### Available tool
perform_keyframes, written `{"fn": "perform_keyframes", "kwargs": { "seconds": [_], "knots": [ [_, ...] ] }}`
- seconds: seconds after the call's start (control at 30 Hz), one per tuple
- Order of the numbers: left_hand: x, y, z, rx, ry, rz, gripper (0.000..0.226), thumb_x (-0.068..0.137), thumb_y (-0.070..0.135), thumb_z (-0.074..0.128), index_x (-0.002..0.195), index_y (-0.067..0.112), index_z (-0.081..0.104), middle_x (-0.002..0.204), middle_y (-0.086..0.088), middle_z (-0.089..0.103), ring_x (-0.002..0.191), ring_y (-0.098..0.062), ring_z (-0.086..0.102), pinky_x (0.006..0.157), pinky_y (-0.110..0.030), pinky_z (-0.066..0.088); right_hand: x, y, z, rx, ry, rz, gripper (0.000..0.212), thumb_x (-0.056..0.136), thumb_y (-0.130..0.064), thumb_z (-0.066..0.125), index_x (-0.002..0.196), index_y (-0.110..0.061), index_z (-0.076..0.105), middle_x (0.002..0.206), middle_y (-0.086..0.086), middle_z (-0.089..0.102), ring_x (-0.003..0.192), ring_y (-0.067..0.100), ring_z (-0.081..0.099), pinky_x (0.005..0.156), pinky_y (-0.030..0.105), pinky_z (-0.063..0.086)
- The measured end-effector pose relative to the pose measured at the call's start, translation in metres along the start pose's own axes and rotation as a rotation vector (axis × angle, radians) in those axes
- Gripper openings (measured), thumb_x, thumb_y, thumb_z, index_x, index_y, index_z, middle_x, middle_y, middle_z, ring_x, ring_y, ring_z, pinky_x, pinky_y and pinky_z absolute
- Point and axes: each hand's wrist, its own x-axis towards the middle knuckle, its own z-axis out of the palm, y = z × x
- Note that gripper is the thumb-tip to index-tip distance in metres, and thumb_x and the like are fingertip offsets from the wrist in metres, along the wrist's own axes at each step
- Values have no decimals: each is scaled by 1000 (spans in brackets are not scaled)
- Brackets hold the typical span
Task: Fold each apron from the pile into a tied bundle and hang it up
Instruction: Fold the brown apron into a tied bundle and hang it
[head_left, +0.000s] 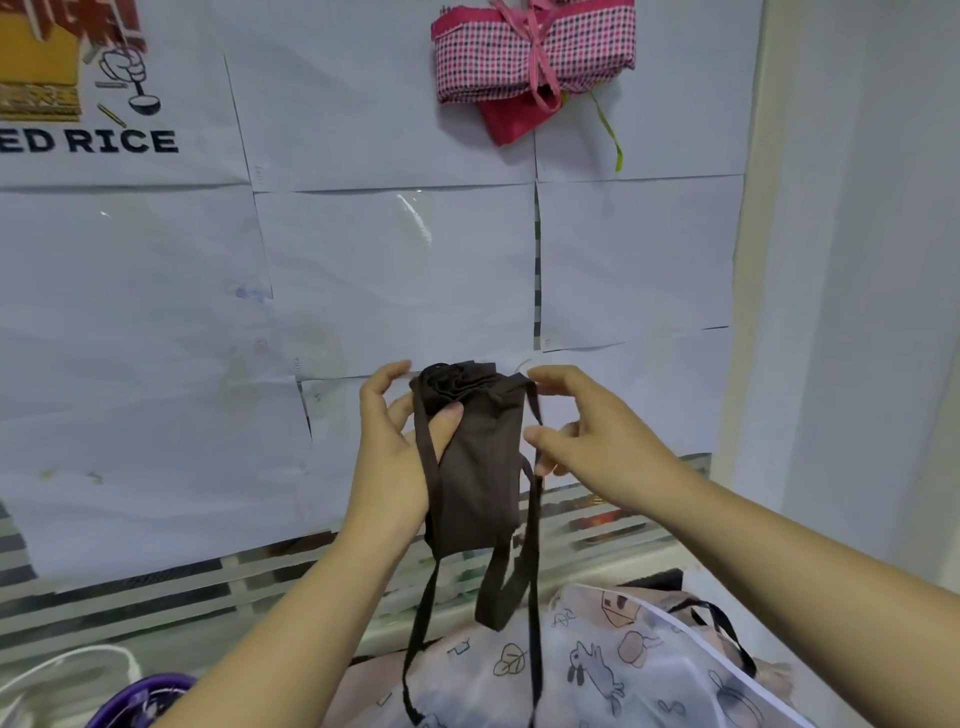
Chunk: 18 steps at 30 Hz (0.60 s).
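Two hands are working in front of a wall. Far left, a "RICE" poster (88, 140) is hanging; white paper sheets (395, 280) are covering the rest. Left hand (400, 441) is holding the rolled brown apron (478, 467) in mid-air, grip clamped around it. Right hand (597, 441) is pinching its strap (534, 613). A pink checked bundle (535, 52) is hanging above; a printed apron pile (597, 670) is lying below.
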Motion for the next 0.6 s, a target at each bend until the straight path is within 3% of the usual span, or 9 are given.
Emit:
{"fn": "perform_keyframes", "kwargs": {
  "seconds": [0.07,0.1,0.2,0.27,0.33,0.4,0.47,0.53,0.6],
  "knots": [
    [1,0,-1,22,-51,14,50,88,25,63,116,58,37,118,4,63,100,-9,66,79,-22,53,4,4,-3,38,22,26,30,92,-23,59,121,-30,51,122,-13,54,62,5,66,70,21,53],
    [3,0,-2,23,-67,19,48,88,25,63,118,57,40,118,9,63,104,-8,64,83,-22,52,6,4,-6,15,29,28,24,92,-27,59,116,-29,55,115,-12,58,61,3,64,69,18,51],
    [8,-3,-5,49,-111,30,35,91,21,60,117,44,53,110,19,65,104,0,62,79,-14,50,10,4,-9,-72,-60,22,11,90,-34,60,100,-29,61,90,-2,64,65,6,56,62,12,41],
    [12,-7,-9,59,-139,-9,29,92,19,60,115,37,59,108,16,67,103,-4,63,77,-15,51,12,5,-7,-18,-84,25,8,92,-28,58,95,-21,61,94,8,66,82,19,60,76,22,47],
    [16,-11,-13,78,-146,-52,27,91,18,61,112,36,61,110,10,67,106,-10,64,80,-20,50,12,5,-8,164,-43,80,8,94,-18,54,91,-12,58,83,11,67,74,22,60,86,36,50],
    [20,-15,-18,105,-107,-68,27,91,18,62,110,37,61,113,7,65,108,-10,62,79,-20,50,9,4,-7,427,-69,204,9,96,-12,50,88,-10,55,63,7,61,51,16,52,76,39,54],
    [21,-17,-19,127,-42,-59,27,92,19,62,109,39,60,116,8,62,107,-4,60,70,-11,49,0,0,-2,657,-246,333,14,98,-15,44,92,-9,55,59,5,55,38,11,36,58,31,51],
    [20,-19,-18,128,6,-50,26,92,19,62,106,41,58,116,9,61,104,0,59,64,-7,47,-11,1,13,691,-423,398,24,101,-20,37,100,-6,57,62,7,57,36,10,30,51,26,48],
    [19,-21,-15,118,44,-39,27,92,18,61,105,41,57,116,9,61,106,-3,59,70,-12,50,-19,5,28,546,-427,390,28,102,-21,34,108,-7,58,67,6,60,38,10,32,55,27,50]
  ]
}}
